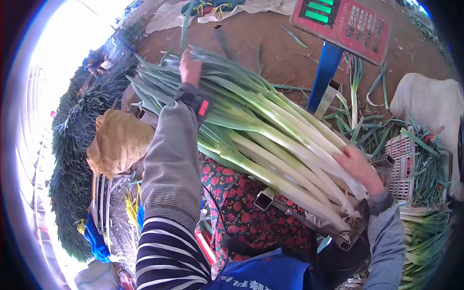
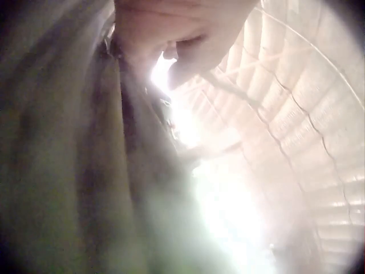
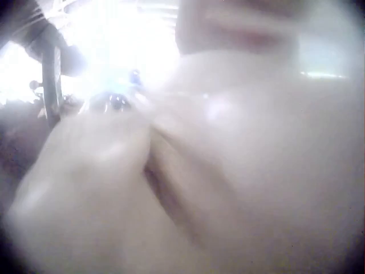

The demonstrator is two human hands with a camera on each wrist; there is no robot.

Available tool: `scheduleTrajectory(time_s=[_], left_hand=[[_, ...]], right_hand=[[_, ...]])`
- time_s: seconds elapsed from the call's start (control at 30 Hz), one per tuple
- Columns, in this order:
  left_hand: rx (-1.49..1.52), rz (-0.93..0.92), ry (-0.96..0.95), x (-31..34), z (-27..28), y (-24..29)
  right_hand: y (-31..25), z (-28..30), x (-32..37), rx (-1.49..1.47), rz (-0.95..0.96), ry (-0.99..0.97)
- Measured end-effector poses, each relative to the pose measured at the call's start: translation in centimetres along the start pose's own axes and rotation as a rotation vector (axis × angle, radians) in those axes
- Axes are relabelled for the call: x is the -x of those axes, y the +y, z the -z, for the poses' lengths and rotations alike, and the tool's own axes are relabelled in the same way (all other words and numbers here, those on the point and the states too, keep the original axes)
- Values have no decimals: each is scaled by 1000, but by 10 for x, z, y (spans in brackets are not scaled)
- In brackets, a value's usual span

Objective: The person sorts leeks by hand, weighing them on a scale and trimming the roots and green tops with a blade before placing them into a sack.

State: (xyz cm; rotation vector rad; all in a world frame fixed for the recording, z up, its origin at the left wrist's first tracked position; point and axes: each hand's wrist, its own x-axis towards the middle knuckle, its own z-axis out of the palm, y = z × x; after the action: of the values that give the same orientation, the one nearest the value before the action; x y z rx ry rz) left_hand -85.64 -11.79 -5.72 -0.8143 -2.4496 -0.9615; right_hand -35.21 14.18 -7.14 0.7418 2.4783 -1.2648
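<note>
A large bundle of leeks [image 1: 270, 125] lies slanting across a metal frame, green leaves to the upper left and white ends to the lower right. At the leafy end is my left hand [image 1: 190, 70], its fingers curled on the leaves with a long green strip [image 1: 185, 29] rising beside it. Curled fingers of the left hand [image 2: 182, 28] show in the left wrist view, what they hold unclear. My right hand [image 1: 360, 169] grips the white stalks near the root end, some fingertips hidden. Blurred pale stalks [image 3: 256, 160] fill much of the right wrist view.
A red scale display [image 1: 343, 29] stands on a blue post at the top right. Loose leaves and a white crate [image 1: 400, 164] are at the right. A tan cloth [image 1: 118, 142] and a long heap of leeks [image 1: 72, 159] are at the left.
</note>
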Motion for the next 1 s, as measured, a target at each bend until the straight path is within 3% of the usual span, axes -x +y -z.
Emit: scheduleTrajectory(time_s=[0.03, 0.1, 0.17, 0.27, 0.3, 0.4, 0.43, 0.53, 0.6, 0.7, 0.77, 0.83, 0.93, 1.0], left_hand=[[-9, -86, 44, 3, -1, 15], [-133, -522, -121, 35, 25, 101], [-9, -667, -393, 57, 28, 137], [10, -491, -703, 80, 35, 166], [102, -586, -507, 84, 35, 166], [-174, -557, -595, 76, 67, 190], [-212, -652, -355, 66, 64, 173], [-388, -669, -116, 30, 78, 170], [-430, -752, -17, 12, 70, 182], [-187, -821, -446, 13, -3, 144], [-179, -625, -544, 39, -31, 149], [-417, -588, -771, 39, -49, 143], [-627, -669, -831, 37, -59, 141], [-683, -560, -782, 45, -55, 151]], right_hand=[[-1, -4, 3, 58, 105, 189], [-37, -1, 21, 325, 159, 418], [-61, -1, 37, 428, 244, 640], [-74, 8, 57, 384, 341, 797], [-78, 12, 65, 414, 435, 872], [-87, 26, 83, 510, 468, 943], [-81, 28, 81, 462, 438, 946], [-39, 30, 56, 159, 336, 684], [-21, 21, 32, 208, 271, 607], [-17, 23, 10, 400, 107, 410], [20, 15, -12, 216, 149, 276], [34, 15, -22, -36, 235, 108], [29, 22, -24, -7, 149, 13], [26, 25, -25, 30, 105, 22]])
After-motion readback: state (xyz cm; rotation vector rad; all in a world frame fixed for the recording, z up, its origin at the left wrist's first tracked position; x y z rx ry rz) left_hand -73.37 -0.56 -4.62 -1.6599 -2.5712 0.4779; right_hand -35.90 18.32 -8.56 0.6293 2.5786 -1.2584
